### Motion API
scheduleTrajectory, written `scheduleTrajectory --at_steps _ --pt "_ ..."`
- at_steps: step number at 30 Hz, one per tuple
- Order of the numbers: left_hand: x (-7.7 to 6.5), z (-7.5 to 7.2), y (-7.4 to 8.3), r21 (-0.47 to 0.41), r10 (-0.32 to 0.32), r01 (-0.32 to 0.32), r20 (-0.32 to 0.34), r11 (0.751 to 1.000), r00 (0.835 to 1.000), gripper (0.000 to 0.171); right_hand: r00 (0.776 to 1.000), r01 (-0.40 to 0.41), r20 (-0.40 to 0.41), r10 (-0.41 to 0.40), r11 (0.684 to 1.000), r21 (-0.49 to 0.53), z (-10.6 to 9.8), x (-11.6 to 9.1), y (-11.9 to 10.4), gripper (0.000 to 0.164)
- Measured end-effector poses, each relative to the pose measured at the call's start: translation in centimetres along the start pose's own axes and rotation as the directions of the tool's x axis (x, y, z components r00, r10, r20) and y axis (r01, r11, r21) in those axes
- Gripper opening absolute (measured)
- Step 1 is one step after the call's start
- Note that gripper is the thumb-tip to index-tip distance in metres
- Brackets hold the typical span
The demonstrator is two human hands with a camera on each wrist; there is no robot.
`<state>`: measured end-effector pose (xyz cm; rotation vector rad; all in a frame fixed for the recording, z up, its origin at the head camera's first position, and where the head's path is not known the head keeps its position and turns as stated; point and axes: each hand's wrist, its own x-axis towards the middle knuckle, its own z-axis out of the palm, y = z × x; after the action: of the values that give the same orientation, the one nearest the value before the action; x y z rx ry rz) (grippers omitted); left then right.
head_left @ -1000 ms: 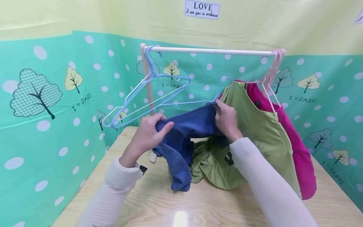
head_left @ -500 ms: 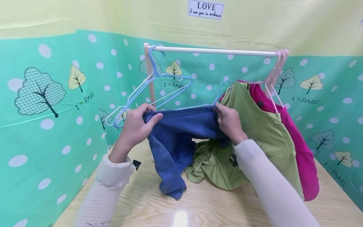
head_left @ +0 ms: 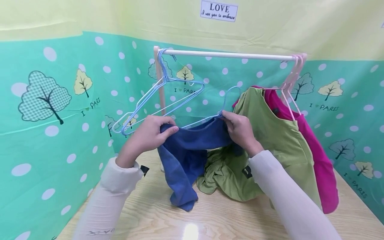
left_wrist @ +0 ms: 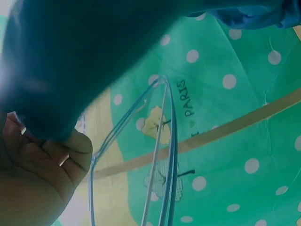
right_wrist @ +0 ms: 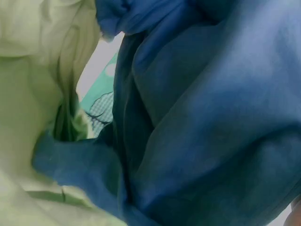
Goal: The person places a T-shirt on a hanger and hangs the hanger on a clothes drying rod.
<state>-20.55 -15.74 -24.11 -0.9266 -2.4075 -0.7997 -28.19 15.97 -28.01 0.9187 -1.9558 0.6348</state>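
Stretched between both hands is a dark blue garment (head_left: 195,136), one end drooping toward the table. The left hand (head_left: 150,131) pinches its upper left edge; in the left wrist view that hand (left_wrist: 42,174) has curled fingers against the cloth. At the upper right edge, the right hand (head_left: 241,130) grips cloth together with a light blue wire hanger (head_left: 231,90) near its neck. One hanger arm shows along the garment's top edge; the rest is hidden by fabric. Blue cloth (right_wrist: 197,122) fills most of the right wrist view.
A rack with a white rod (head_left: 225,53) stands behind. Several bare blue and white hangers (head_left: 163,80) hang at its left end. A green garment (head_left: 264,133) and a magenta garment (head_left: 321,173) hang at the right, above the wooden table (head_left: 144,206).
The left hand moved left with the garment edge, pulling the top edge taut, then came slightly back right and down. The hanger in the right hand shifted slightly left, its hook leaning more.
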Motion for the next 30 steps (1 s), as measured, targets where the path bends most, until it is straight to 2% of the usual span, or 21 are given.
scheduleTrajectory --at_steps 3,5,8,11,16,19,21,23,27,30 --pt "0.3 0.4 0.1 -0.019 0.027 -0.026 0.035 0.999 0.999 0.011 0.999 0.029 0.013 -0.029 1.0 0.006 0.0 0.0 -0.6 0.024" --pt "0.4 0.7 0.0 -0.008 0.028 -0.028 0.031 1.0 0.999 0.011 0.999 0.029 0.019 -0.029 1.0 -0.002 0.0 0.0 -0.8 0.025" --pt "0.5 1.0 0.0 0.033 -0.019 0.019 -0.001 0.999 1.0 0.02 1.0 0.01 0.015 -0.01 1.0 -0.018 0.1 -0.1 -0.9 0.025" --pt "0.3 1.0 0.0 0.059 -0.101 0.104 -0.052 0.993 0.994 0.037 1.0 -0.024 -0.004 0.024 0.999 -0.031 0.2 0.1 -1.0 0.018" --pt "0.0 0.9 -0.1 0.023 -0.228 0.233 -0.134 0.972 0.964 0.065 0.992 -0.095 -0.084 0.091 0.994 -0.05 0.1 0.8 -1.1 0.012" --pt "-0.2 0.8 -0.2 -0.02 -0.318 0.32 -0.169 0.947 0.933 0.072 0.983 -0.133 -0.134 0.124 0.989 -0.061 0.0 1.1 -1.1 0.013" --pt "-0.5 0.7 -0.3 -0.049 -0.377 0.375 -0.183 0.926 0.908 0.068 0.977 -0.16 -0.157 0.146 0.984 -0.077 -0.1 1.2 -1.1 0.014" --pt "-0.9 0.5 -0.3 -0.063 -0.42 0.416 -0.21 0.907 0.883 0.056 0.97 -0.187 -0.175 0.169 0.978 -0.089 -0.1 1.2 -1.0 0.015" --pt "-1.2 0.0 -0.5 -0.024 -0.384 0.395 -0.301 0.918 0.873 0.028 0.965 -0.21 -0.185 0.184 0.969 -0.128 -0.2 0.9 -0.7 0.019" --pt "-1.2 -0.6 -0.8 -0.001 -0.335 0.359 -0.359 0.933 0.871 0.023 0.972 -0.189 -0.172 0.161 0.969 -0.16 -0.3 0.3 -0.5 0.018"
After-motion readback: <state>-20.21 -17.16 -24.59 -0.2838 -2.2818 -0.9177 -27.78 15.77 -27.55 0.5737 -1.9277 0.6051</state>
